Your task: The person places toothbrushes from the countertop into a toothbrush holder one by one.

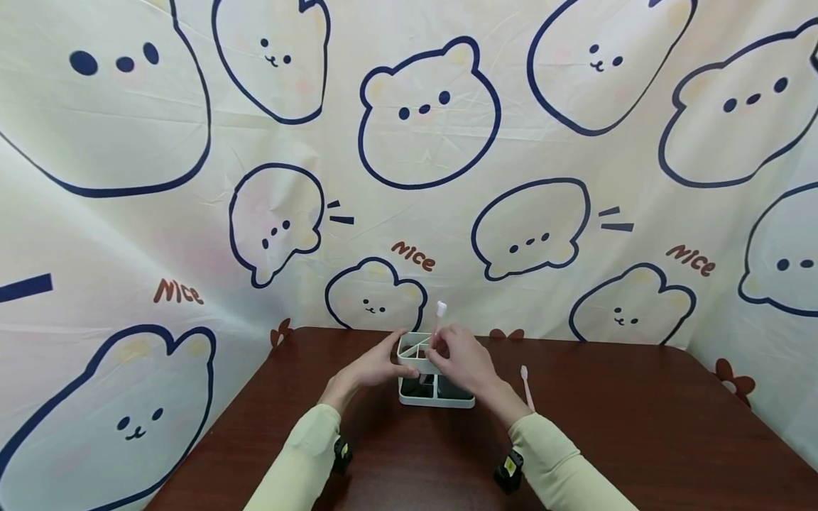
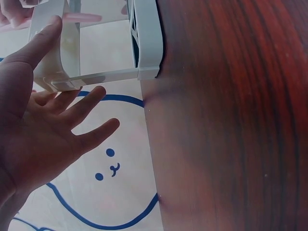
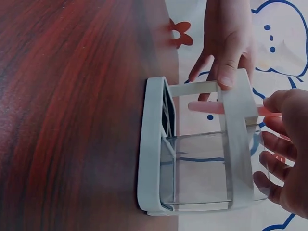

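Note:
A white two-tier toothbrush holder (image 1: 437,403) stands upright on the table, with a clear cup (image 3: 199,185) in one side of it. My left hand (image 1: 377,365) grips the holder's upper tier at its left end, thumb on the front and fingers behind. With thumb and index finger, my right hand (image 1: 465,358) pinches a pink toothbrush (image 1: 441,309), bristle head up. In the right wrist view the toothbrush's pink handle (image 3: 204,107) passes down through the upper tier, its end above the base. The other right fingers are beside the cup and upper tier.
A second pink toothbrush (image 1: 526,383) lies on the brown wooden table (image 1: 639,411), right of the holder and partly behind my right forearm. A white cloth (image 1: 422,220) printed with cartoon animals hangs behind the table. Both wrists carry small black devices.

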{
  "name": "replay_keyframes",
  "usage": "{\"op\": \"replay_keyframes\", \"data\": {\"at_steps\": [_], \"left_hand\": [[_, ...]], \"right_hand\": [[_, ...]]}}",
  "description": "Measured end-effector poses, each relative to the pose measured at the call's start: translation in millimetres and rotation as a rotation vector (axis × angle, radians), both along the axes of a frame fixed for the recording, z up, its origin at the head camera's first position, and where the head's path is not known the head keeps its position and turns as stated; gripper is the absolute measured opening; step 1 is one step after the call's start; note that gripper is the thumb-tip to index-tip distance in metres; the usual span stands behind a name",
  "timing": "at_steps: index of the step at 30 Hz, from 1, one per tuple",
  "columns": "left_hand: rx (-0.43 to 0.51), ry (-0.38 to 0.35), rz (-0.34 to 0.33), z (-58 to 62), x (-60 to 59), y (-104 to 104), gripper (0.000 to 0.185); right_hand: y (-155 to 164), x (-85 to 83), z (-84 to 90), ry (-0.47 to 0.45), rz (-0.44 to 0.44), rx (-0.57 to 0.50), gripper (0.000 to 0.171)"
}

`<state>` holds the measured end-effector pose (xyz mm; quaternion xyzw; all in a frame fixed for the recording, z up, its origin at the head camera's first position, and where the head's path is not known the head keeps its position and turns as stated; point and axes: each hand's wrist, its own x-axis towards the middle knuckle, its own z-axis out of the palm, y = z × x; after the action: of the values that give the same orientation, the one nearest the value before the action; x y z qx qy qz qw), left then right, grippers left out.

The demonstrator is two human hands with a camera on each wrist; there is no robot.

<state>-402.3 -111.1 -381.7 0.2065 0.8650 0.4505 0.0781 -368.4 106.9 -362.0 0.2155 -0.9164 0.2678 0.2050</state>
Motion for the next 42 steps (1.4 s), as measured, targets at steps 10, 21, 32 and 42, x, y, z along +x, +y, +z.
{"op": "replay_keyframes", "data": {"at_steps": [10, 21, 32, 42], "left_hand": [[-0.004, 0.003, -0.001, 0.0, -1.4, 0, 0.093], [0.009, -0.001, -0.008, -0.9, -2.1, 2, 0.09], [0.02, 0.001, -0.028, -1.4, -0.9, 2, 0.086], [0.014, 0.004, -0.019, -1.4, -1.0, 2, 0.088]], "right_hand": [[-1, -0.8, -8.2, 0.13, -0.069, 0.113, 0.013], [-1, -0.6, -12.2, 0.115, -0.067, 0.085, 0.014], [0, 0.6, -15.2, 0.088, -0.081, 0.033, 0.014], [7, 2.6, -12.4, 0.142, -0.072, 0.037, 0.021]]}}
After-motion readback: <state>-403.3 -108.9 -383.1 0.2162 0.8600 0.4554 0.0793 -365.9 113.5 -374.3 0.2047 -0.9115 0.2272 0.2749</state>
